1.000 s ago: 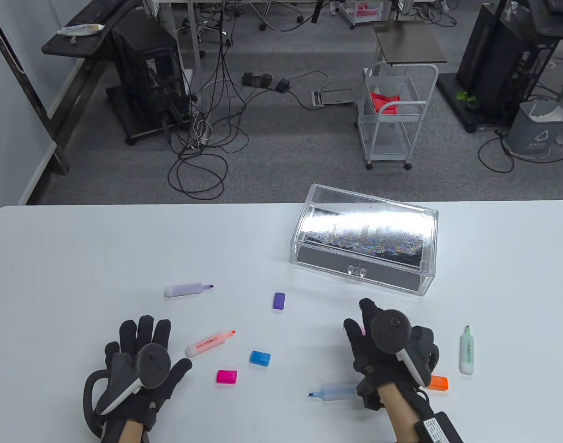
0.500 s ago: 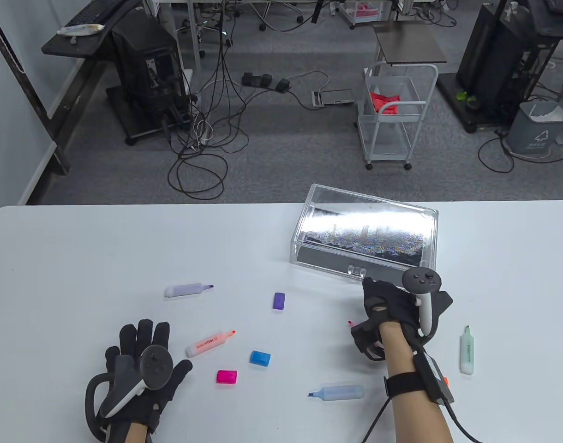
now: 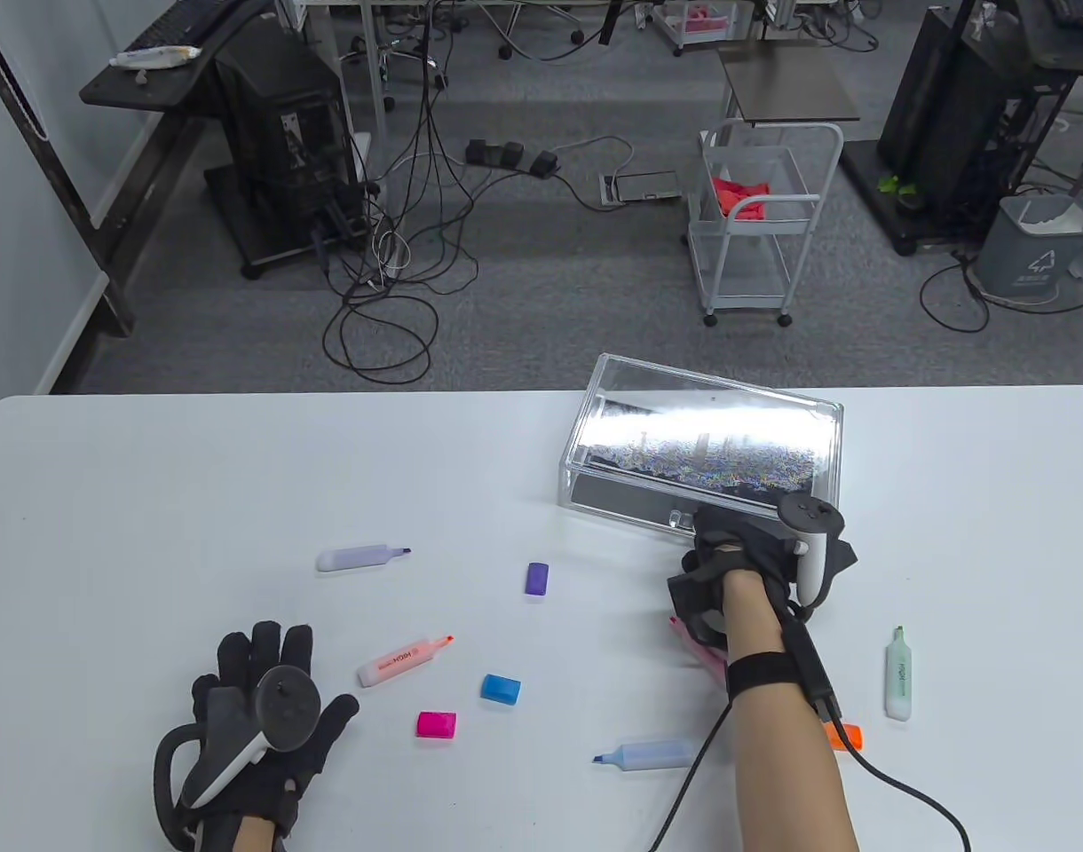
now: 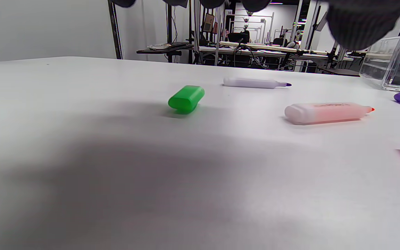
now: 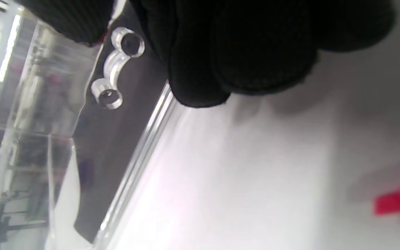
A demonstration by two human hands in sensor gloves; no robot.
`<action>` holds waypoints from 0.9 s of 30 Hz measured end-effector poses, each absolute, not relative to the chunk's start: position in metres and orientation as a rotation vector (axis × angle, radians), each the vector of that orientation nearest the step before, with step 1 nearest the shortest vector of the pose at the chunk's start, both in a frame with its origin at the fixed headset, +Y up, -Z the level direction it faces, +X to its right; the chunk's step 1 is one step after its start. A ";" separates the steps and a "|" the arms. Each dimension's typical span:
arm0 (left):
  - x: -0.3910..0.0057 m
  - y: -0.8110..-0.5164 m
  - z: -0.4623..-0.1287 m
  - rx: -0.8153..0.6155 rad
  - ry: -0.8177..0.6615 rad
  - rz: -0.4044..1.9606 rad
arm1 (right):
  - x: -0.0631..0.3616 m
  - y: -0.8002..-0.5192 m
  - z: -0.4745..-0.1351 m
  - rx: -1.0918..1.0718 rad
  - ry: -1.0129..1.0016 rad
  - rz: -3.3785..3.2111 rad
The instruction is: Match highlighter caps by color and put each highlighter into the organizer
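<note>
Clear acrylic organizer's (image 3: 701, 444) drawer handle (image 5: 115, 67) sits just beyond the right hand's (image 3: 746, 568) fingertips (image 5: 200, 86) — pink highlighter (image 3: 697, 652) gripped, it seems; left hand (image 3: 257, 710) lies flat.

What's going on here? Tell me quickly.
A person in sensor gloves is sorting highlighters. The right hand is at the drawer handle of the clear organizer. A pink highlighter shows under its wrist, but I cannot tell if it is in a grip. The left hand lies open on the table. The purple highlighter and purple cap lie apart.
</note>
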State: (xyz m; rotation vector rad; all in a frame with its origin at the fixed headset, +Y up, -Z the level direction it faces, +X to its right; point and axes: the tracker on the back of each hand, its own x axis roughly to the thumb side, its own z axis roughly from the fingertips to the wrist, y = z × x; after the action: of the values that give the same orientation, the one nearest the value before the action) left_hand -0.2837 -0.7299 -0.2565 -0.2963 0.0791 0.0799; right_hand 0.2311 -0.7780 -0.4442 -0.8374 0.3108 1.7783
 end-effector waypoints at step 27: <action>-0.288 -0.732 -0.255 -0.316 0.096 0.095 | 0.233 -0.791 -0.444 -0.918 0.271 1.627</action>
State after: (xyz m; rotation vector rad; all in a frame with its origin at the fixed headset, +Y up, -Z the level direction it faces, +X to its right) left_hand -0.2878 -0.7324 -0.2549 -0.3160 0.0961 0.0949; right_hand 0.2326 -0.7908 -0.4436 -0.9184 0.2715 1.6266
